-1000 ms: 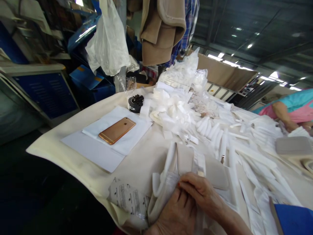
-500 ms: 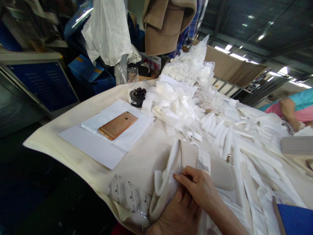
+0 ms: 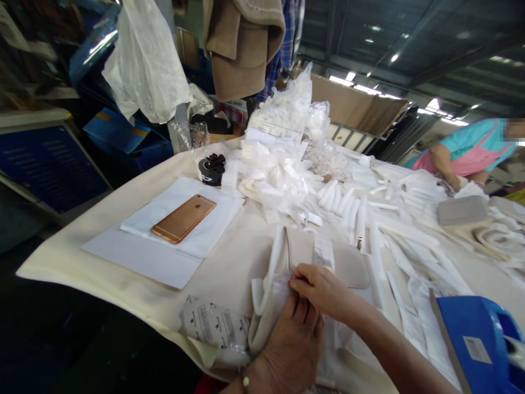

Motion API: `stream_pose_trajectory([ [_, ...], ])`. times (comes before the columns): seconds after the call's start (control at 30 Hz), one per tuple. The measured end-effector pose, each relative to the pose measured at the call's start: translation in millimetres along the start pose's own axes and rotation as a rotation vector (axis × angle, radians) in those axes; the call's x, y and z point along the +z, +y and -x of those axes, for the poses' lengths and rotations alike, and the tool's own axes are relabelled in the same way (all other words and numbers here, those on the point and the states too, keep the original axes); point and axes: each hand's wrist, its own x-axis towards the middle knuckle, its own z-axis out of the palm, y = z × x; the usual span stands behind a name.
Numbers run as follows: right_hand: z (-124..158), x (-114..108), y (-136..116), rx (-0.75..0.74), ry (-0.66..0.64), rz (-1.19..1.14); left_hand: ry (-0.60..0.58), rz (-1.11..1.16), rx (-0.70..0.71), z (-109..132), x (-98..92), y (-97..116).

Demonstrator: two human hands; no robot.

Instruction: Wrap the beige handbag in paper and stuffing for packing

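A beige and white padded strap piece [image 3: 328,257] lies at the near edge of the cloth-covered table [image 3: 229,268]. My left hand [image 3: 293,345] presses flat on its near white fabric, fingers spread over it. My right hand [image 3: 320,287] crosses over the left and pinches the fabric's edge by the beige band. A clear plastic bag with printed text [image 3: 213,324] lies just left of my hands at the table edge.
A gold phone [image 3: 183,218] rests on white sheets [image 3: 164,241] to the left. A black tape roll [image 3: 211,168] and heaps of white strips [image 3: 348,208] fill the middle. A blue box [image 3: 476,339] is at the near right. Another person [image 3: 467,153] works at the far right.
The view has swung right, revealing the blue box and more of the other person. My right hand has slid slightly forward along the fabric edge; my left hand stays pressed down.
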Motion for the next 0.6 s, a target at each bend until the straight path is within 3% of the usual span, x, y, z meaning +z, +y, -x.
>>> stream_pose_trajectory([
  [0.33,-3,8,4,0.1,0.161,-0.032,-0.041,0.011,0.002,2,5.4,-2],
  [0.47,-3,10,14,0.111,0.241,-0.011,0.0,0.003,0.022,1,5.6,-2],
  [0.6,-3,10,22,0.071,0.231,-0.012,0.066,0.0,0.011,1,6.9,-3],
])
